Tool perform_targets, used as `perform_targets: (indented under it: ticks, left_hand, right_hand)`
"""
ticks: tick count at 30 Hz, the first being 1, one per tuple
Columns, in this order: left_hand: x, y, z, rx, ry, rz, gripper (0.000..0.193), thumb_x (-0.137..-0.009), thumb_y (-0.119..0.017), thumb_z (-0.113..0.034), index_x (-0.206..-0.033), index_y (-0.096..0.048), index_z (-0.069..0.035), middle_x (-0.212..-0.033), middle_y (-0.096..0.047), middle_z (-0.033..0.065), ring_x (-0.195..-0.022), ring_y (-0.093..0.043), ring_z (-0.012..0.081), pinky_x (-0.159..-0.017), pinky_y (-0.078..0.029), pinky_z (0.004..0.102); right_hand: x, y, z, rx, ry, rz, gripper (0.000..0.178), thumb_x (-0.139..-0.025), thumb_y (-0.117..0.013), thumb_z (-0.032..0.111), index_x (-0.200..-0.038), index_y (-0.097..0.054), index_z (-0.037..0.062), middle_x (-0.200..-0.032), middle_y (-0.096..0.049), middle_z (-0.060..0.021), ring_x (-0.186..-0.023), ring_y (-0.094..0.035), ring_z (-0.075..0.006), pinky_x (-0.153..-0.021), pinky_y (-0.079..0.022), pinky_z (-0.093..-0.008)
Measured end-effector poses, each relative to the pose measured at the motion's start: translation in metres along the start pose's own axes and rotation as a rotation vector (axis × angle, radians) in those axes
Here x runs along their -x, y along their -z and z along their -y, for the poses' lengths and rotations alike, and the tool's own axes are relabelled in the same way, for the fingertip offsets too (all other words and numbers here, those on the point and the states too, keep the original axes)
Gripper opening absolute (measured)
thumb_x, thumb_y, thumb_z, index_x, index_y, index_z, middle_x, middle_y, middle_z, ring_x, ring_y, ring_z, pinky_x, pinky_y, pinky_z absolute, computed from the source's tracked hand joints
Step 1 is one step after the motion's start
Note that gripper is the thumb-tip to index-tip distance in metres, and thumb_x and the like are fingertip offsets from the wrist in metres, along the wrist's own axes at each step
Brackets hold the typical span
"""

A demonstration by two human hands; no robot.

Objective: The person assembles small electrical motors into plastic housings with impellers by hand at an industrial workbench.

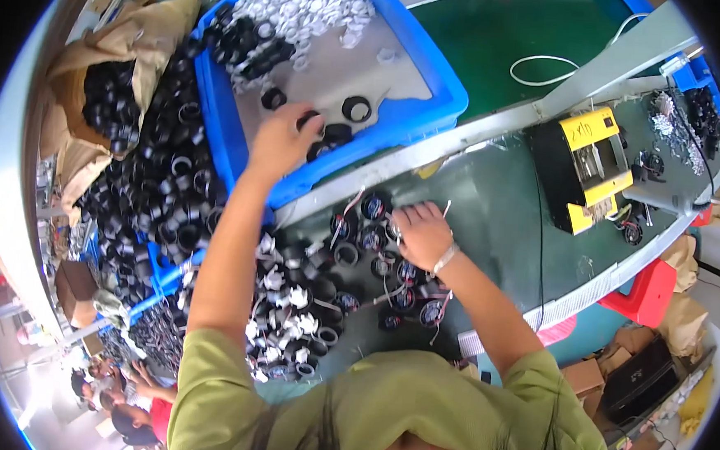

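Observation:
My left hand point(283, 142) reaches into a large blue tray point(438, 85), its thumb and fingers closed round a black plastic ring point(309, 121). Close by in the tray lie another black ring point(356, 108) and a few more black pieces. White round caps point(307, 7) are heaped at the tray's far end. On the green worktop, my right hand point(423, 235) is closed at the edge of a cluster of round black parts with thin wires point(372, 237). What its fingertips grip is mostly hidden.
Black rings point(148, 187) are piled left of the tray, beside a brown paper sack point(153, 39). White fan-shaped pieces point(292, 324) lie near my left arm. A yellow-and-black machine point(582, 168) stands at the right. A red stool point(644, 292) is beyond the bench edge. Other people sit at lower left.

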State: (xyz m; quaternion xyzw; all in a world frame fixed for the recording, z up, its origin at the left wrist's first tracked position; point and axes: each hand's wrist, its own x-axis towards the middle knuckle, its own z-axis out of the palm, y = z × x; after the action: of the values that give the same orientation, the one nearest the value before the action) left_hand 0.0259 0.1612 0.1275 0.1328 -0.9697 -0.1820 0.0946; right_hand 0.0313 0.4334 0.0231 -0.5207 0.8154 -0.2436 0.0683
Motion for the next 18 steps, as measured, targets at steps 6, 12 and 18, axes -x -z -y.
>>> perform_targets:
  ticks: [6, 12, 18]
  left_hand:
    - [-0.147, -0.130, -0.003, -0.101, -0.142, 0.083, 0.036, -0.077, -0.055, -0.028, -0.104, -0.054, -0.005, -0.107, -0.052, 0.0159, -0.093, -0.052, 0.0332, -0.082, -0.042, 0.0383]
    - [-0.167, -0.145, 0.012, -0.170, 0.004, 0.358, 0.043, -0.078, -0.054, -0.040, -0.099, -0.055, -0.002, -0.088, -0.059, 0.0143, -0.084, -0.056, 0.0302, -0.073, -0.046, 0.0383]
    - [-0.042, -0.027, -0.035, 2.006, 0.844, 0.311, 0.036, -0.082, -0.052, -0.042, -0.070, -0.052, -0.007, -0.069, -0.054, 0.0054, -0.060, -0.052, 0.0173, -0.053, -0.047, 0.0273]
  right_hand:
    - [0.006, 0.065, -0.012, -0.066, -0.271, -0.078, 0.049, -0.058, -0.065, 0.017, -0.103, -0.050, 0.0022, -0.098, -0.053, -0.0131, -0.091, -0.053, -0.0270, -0.088, -0.040, -0.0375]
    - [0.029, 0.089, -0.045, -0.856, -0.482, -0.217, 0.047, -0.065, -0.065, 0.006, -0.109, -0.050, -0.0009, -0.102, -0.050, -0.0124, -0.091, -0.051, -0.0201, -0.077, -0.042, -0.0267]
    - [0.015, 0.101, -0.019, -1.937, -0.408, -0.305, 0.049, -0.071, -0.060, 0.002, -0.116, -0.039, -0.0013, -0.108, -0.046, -0.0076, -0.099, -0.045, -0.0140, -0.084, -0.036, -0.0240]
